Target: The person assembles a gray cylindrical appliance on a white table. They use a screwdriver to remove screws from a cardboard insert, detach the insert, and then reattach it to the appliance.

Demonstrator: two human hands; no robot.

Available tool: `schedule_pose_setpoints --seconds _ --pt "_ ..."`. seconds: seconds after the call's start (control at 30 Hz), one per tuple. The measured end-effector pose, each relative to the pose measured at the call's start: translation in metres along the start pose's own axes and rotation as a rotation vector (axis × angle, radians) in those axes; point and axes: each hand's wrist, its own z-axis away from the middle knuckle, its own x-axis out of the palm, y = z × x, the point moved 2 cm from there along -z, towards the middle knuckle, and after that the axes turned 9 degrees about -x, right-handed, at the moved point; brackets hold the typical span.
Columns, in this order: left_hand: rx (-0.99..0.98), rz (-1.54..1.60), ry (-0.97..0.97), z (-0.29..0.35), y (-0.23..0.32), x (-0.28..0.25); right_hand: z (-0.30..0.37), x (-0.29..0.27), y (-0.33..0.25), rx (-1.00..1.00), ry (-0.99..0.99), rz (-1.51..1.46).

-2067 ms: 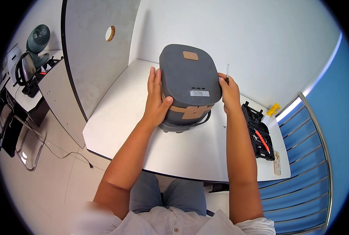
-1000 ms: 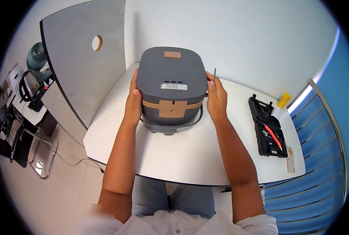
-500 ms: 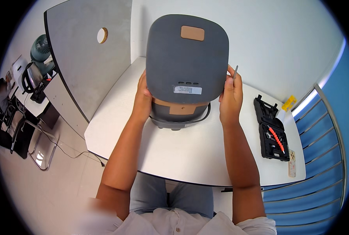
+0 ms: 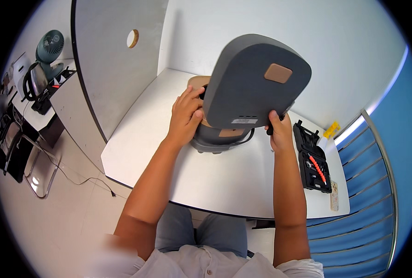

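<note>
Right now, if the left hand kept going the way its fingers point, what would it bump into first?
The left hand already rests on the dark grey rounded cooker, so that appliance is first. Its fingers point up and right, straight into the cooker's side, though depth is hard to judge.

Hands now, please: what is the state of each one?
Left hand: closed on the side of the grey rice cooker.
Right hand: closed on the cooker's other side, with a thin dark tool.
</note>
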Motion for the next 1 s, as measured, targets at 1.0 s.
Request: schedule_pose_setpoints --seconds 1.0 --pt "-0.009 0.14 0.051 0.013 0.018 0.012 -0.031 0.006 -0.019 0.046 0.142 0.464"
